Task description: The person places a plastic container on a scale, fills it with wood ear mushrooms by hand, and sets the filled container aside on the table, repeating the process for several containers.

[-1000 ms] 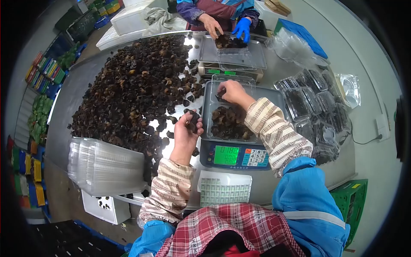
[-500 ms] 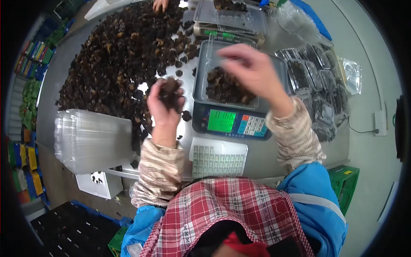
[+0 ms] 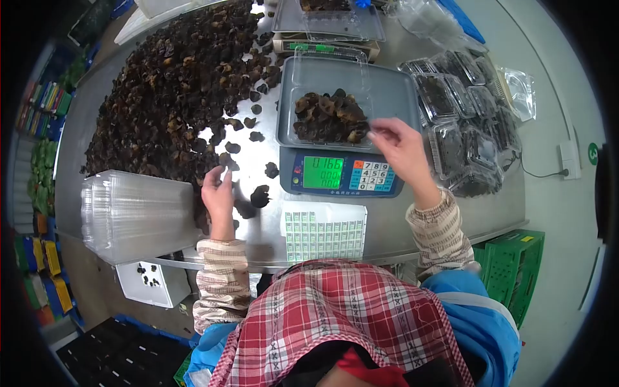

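A clear plastic box (image 3: 300,82) with its lid folded back sits on the grey pan of a digital scale (image 3: 393,161); the display shows 0.166. Dark brown wood ear mushrooms (image 3: 329,116) fill the lower half of the box. At the box's right edge is my right hand (image 3: 401,151), thumb and fingertips pinched together; what they hold, if anything, is too small to make out. My left hand (image 3: 219,197) is over the steel table beside the big mushroom pile (image 3: 174,97), fingers apart, without a handful in it. Loose mushrooms (image 3: 260,196) lie just right of it.
Stacked clear boxes (image 3: 142,216) stand at left, near the table edge. A label sheet (image 3: 325,232) lies before the scale. Filled, closed boxes (image 3: 477,151) are piled at right. Behind is a second scale (image 3: 325,48). A green crate (image 3: 512,271) sits below at right.
My left hand has let go of its mushrooms and moved down and left. My right hand has moved from above the box to its right edge. Another person's hand has left the far edge.
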Tool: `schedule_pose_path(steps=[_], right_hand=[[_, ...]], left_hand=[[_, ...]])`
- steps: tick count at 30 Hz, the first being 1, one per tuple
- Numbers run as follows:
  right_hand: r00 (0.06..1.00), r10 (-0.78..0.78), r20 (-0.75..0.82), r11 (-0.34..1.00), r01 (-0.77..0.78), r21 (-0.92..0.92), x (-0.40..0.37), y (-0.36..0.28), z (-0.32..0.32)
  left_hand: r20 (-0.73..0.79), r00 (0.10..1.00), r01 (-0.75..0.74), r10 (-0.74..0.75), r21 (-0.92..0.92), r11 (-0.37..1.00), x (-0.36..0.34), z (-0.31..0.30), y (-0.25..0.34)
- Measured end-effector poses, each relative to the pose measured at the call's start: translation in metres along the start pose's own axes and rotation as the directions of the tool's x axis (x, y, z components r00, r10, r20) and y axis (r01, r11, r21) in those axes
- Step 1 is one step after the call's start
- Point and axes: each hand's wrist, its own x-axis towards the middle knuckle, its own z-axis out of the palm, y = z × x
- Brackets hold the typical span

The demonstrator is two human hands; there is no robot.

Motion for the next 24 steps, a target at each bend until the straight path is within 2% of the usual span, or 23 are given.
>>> schedule_pose_path(steps=[1,2,4,5,6,8,9,11,12,14,15,16,17,18,19,20,21,22,23,24], right_hand=[[1.000,0.012,0.003,1.000,-0.012,0.010,0.003,-0.008,0.002],[1.000,-0.003,-0.002,1.000,0.003,0.012,0.008,-0.006,0.004],[0.973,0.116,-0.201,0.991,-0.099,0.090,0.028,0.018,0.007],[0.955,0.187,-0.232,0.980,-0.165,0.108,0.050,0.048,0.005],[0.956,0.167,-0.242,0.983,-0.144,0.110,0.072,0.058,0.009],[0.877,0.478,-0.039,0.848,-0.450,0.279,0.112,0.066,0.009],[0.884,0.465,-0.047,0.854,-0.435,0.285,0.130,0.064,0.009],[0.854,0.506,0.121,0.635,-0.464,0.618,0.154,0.056,0.012],[0.857,0.503,0.117,0.631,-0.456,0.628,0.152,0.054,0.009],[0.985,0.145,0.096,0.835,-0.174,0.521,0.131,0.048,-0.003],[0.991,0.041,0.129,0.955,-0.077,0.286,0.106,0.033,-0.012],[0.994,-0.021,0.103,0.982,0.001,0.189,0.079,0.032,-0.005],[0.993,-0.087,0.081,0.993,0.080,0.087,0.053,0.031,0.001],[0.967,-0.214,0.140,0.912,0.249,-0.327,0.035,0.034,0.000],[0.953,-0.290,0.085,0.872,0.300,-0.388,0.021,0.036,0.005],[0.968,-0.215,0.132,0.890,0.250,-0.382,0.014,0.039,0.004],[0.955,-0.279,0.099,0.924,0.295,-0.242,0.014,0.047,0.008],[0.963,0.003,0.271,0.999,0.010,-0.045,0.015,0.037,0.000],[0.939,0.064,0.338,0.998,-0.060,-0.024,0.018,0.034,-0.005],[0.944,0.046,0.326,0.992,-0.081,0.096,0.020,0.045,0.001]], left_hand=[[0.009,0.999,-0.032,0.032,0.002,0.999,0.000,0.004,-0.004],[0.041,0.995,-0.087,0.092,-0.107,0.990,0.002,0.010,-0.013],[0.108,0.992,-0.050,0.064,-0.121,0.991,0.001,0.022,0.001],[0.128,0.992,0.007,0.017,-0.182,0.983,-0.004,0.029,0.029],[0.131,0.987,-0.078,0.097,-0.141,0.987,0.001,0.041,0.035],[0.219,0.957,-0.150,0.192,-0.193,0.970,-0.001,0.062,0.080],[0.257,0.950,-0.122,0.175,-0.209,0.970,-0.005,0.071,0.098],[0.323,0.932,-0.100,0.163,-0.205,0.974,-0.008,0.085,0.114],[0.314,0.933,-0.116,0.173,-0.190,0.975,-0.008,0.088,0.117],[0.368,0.929,0.067,0.046,-0.288,0.955,-0.012,0.083,0.120],[0.396,0.918,0.156,-0.009,-0.340,0.927,-0.010,0.085,0.112],[0.401,0.916,0.164,-0.015,-0.339,0.927,-0.010,0.082,0.109],[0.470,0.880,0.253,-0.068,-0.341,0.906,-0.010,0.079,0.108],[0.545,0.831,0.336,-0.111,-0.332,0.882,-0.009,0.076,0.109],[0.583,0.807,0.344,-0.099,-0.327,0.880,-0.009,0.076,0.109],[0.586,0.793,0.374,-0.165,-0.256,0.891,-0.010,0.077,0.114],[0.609,0.776,0.369,-0.167,-0.221,0.903,-0.012,0.077,0.120],[0.640,0.747,0.353,-0.181,-0.151,0.923,-0.009,0.080,0.119],[0.642,0.749,0.338,-0.167,-0.152,0.929,-0.005,0.080,0.112],[0.660,0.737,0.336,-0.145,-0.172,0.926,-0.001,0.080,0.113]])
